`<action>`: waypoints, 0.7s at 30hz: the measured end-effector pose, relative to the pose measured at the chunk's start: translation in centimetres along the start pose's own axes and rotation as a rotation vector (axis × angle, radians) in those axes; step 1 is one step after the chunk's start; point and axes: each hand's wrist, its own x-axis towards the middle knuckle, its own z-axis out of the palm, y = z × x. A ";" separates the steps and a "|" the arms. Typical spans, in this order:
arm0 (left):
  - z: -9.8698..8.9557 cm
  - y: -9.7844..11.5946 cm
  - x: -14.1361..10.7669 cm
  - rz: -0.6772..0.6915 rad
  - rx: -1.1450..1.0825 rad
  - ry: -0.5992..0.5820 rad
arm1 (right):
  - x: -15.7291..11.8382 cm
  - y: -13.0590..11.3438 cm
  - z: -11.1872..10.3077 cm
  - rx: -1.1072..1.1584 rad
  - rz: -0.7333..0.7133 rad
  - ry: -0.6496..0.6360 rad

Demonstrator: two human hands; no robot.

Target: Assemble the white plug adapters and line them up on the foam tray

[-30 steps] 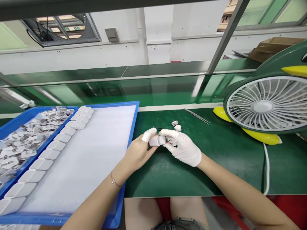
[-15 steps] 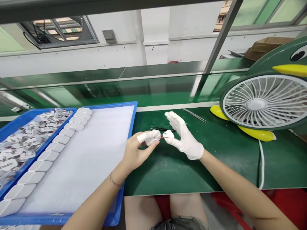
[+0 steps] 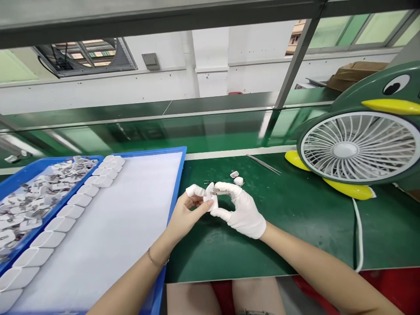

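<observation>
Near the middle of the green bench, my left hand (image 3: 187,212), with white covers on some fingers, pinches a small white plastic part (image 3: 210,199). My right hand (image 3: 244,212), in a white glove, has its thumb and forefinger closed on the right side of that same part. Just behind the gloved fingers, two small white pieces (image 3: 234,174) (image 3: 239,180) lie on the bench. Dark tweezers (image 3: 209,182) are mostly hidden behind the hands. Silver tweezers (image 3: 264,164) rest farther back to the right.
A blue tray (image 3: 184,168) with a white liner holds a row of white covers (image 3: 70,211) along its left side. Beyond it, another blue tray (image 3: 19,170) is heaped with small white parts. A green fan (image 3: 348,150) with a white cable (image 3: 360,236) stands at right.
My right hand has moved down and left and closed on the part at my left hand. Two small white pieces now show on the bench behind the hands. The view has tilted up slightly.
</observation>
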 end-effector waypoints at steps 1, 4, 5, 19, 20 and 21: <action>-0.1 0.0 0.0 0.004 0.025 -0.028 | 0.1 -0.2 -0.2 0.017 0.028 -0.040; -0.2 0.0 0.0 -0.046 0.021 -0.064 | 0.3 -0.6 -0.4 0.032 0.056 -0.090; -0.1 0.0 0.0 -0.079 -0.003 -0.054 | 0.3 -0.6 -0.3 0.021 0.040 -0.070; -0.7 0.6 0.7 -0.122 -0.524 0.256 | -0.3 1.2 -1.5 -0.363 -0.047 0.063; -0.8 0.6 0.7 -0.134 -0.572 0.266 | -0.3 1.4 -1.4 -0.408 -0.085 0.039; -1.0 0.5 0.8 -0.146 -0.618 0.273 | -0.4 1.5 -1.2 -0.459 -0.131 0.014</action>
